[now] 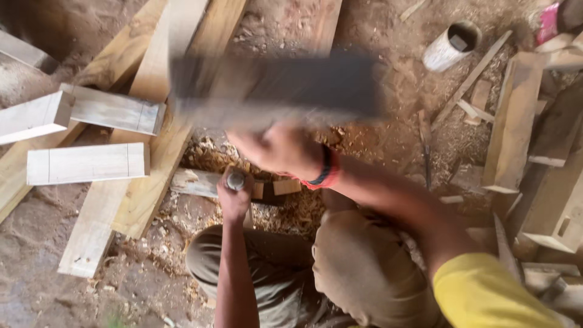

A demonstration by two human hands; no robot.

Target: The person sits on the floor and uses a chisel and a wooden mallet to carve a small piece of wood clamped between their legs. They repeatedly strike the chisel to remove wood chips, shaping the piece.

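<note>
My left hand (pixel 234 200) is wrapped around an upright chisel; its metal top (pixel 235 180) shows above the fist. The chisel stands on a small piece of wood (pixel 194 182) lying on the ground among shavings. My right hand (pixel 279 149), with a red and dark wristband, is raised above it and grips a wide dark block (pixel 273 85) that is blurred by motion. What the block is made of I cannot tell. My knees (pixel 364 267) are bent below the hands.
Long planks (pixel 146 182) run diagonally at the left, with several pale cut blocks (pixel 85 164) on them. A white cylinder (pixel 449 45) lies top right. Wooden frame parts (pixel 516 121) crowd the right side. A thin tool (pixel 425 146) lies on the sawdust.
</note>
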